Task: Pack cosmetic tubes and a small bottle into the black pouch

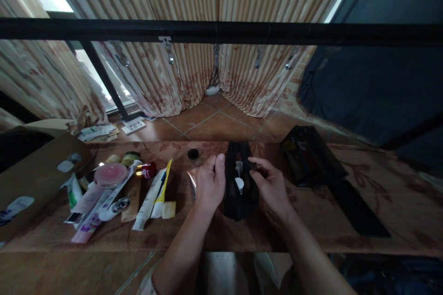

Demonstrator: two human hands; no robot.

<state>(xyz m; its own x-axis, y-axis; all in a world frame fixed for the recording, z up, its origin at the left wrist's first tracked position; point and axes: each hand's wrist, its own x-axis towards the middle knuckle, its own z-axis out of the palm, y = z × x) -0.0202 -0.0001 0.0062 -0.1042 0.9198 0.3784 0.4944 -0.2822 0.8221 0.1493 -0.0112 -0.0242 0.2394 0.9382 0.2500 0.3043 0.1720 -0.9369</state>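
Observation:
A small black pouch (230, 207) stands on the cloth-covered table between my hands, its top gaping. Inside it show a round white cap (239, 185) and a smaller pale piece above that. My left hand (210, 184) is closed at the pouch's left side, thumb along the edge and the other fingers mostly hidden. On the right side my right hand (272, 186) grips the pouch's edge between thumb and forefinger. Partly hidden behind my left hand lies a shiny metallic item (192, 182). Just beyond it is a round black lid (193, 153).
At left lie several tubes, a round pink container (110, 175), a red bottle (148, 170) and a yellow tube (163, 191). A cardboard box (38, 184) stands at far left. Another black pouch (304, 156), flap spread, lies at right. A dark rail (242, 32) crosses beyond the table.

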